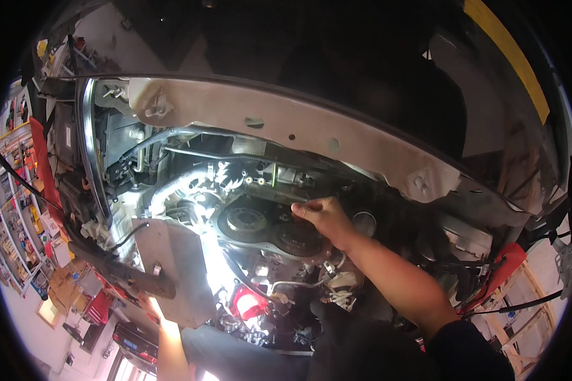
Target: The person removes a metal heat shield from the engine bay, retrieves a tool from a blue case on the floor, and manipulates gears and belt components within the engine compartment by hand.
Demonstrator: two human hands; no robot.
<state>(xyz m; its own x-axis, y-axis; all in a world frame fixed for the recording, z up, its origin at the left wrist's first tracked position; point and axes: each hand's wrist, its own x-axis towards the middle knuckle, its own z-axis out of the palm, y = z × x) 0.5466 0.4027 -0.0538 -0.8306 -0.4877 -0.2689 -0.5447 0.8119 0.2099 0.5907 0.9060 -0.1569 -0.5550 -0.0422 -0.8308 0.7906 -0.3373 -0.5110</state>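
We counted two dark wheels (pixel 245 220) side by side on one engine (pixel 274 269). Our right hand (pixel 325 220), fingers curled, reached over one; we couldn't tell whether they pinched anything. Our left hand (pixel 150 305), beside one grey panel (pixel 173 263), had its fingers hidden.

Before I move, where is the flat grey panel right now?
In the head view, the flat grey panel sits lower left of centre, to the left of the red round part and lower left of the left round wheel.
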